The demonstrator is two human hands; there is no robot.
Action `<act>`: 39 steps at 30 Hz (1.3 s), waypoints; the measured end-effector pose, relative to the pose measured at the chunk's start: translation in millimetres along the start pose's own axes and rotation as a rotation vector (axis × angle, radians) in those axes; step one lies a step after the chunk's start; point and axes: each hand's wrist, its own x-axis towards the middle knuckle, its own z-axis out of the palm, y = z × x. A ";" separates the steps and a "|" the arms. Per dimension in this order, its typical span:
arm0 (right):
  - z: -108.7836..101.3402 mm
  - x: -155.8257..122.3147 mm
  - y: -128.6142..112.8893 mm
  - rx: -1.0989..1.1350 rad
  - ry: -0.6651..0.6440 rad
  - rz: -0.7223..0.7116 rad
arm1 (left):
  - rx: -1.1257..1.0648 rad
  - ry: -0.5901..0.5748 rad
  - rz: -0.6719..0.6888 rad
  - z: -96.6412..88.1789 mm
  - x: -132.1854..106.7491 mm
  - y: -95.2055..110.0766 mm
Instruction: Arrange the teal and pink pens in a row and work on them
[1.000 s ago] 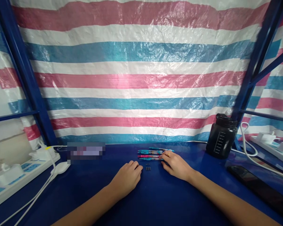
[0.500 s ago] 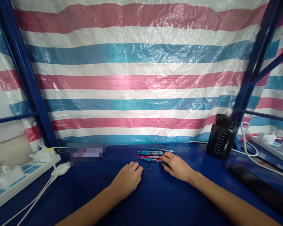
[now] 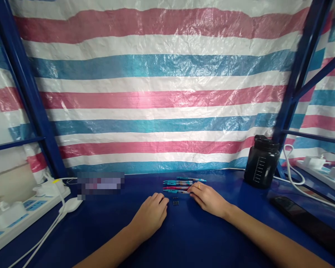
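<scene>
Several pens [image 3: 178,184] with teal and pink barrels lie side by side on the blue table [image 3: 184,238]. My right hand [image 3: 208,199] rests palm down with its fingertips on the right ends of the nearest pens, fingers stretched out, a ring on one finger. My left hand [image 3: 152,212] lies on the table to the left with its fingers loosely curled under, holding nothing that I can see. Between the hands sit two tiny dark parts [image 3: 175,203].
A black water jug [image 3: 261,160] stands at the back right, with a dark phone [image 3: 309,225] lying in front of it. White power strips with plugs and cables run along the left side [image 3: 19,214] and the right side [image 3: 324,167]. A striped tarp [image 3: 162,93] hangs behind.
The view has tilted slightly. My right hand has shifted a little left along the pens. The left hand has barely moved.
</scene>
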 end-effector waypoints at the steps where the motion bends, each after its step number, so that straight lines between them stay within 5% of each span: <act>1: -1.4 0.6 -1.5 0.005 0.008 -0.007 | 0.005 0.054 -0.008 1.0 -0.3 0.0; 6: -12.0 3.3 -18.4 0.117 0.049 -0.070 | 0.108 0.274 0.015 1.9 -0.2 0.9; 17: -16.5 4.9 -51.9 -0.024 -0.261 -0.123 | 0.246 -0.072 0.144 7.3 -1.3 13.5; 22: -8.9 5.9 -50.4 -0.035 -0.255 -0.101 | 0.178 -0.232 0.129 -7.0 -0.4 14.4; 39: -5.6 5.6 -48.5 -0.067 -0.248 -0.084 | 0.078 -0.300 0.036 -23.5 -2.7 19.1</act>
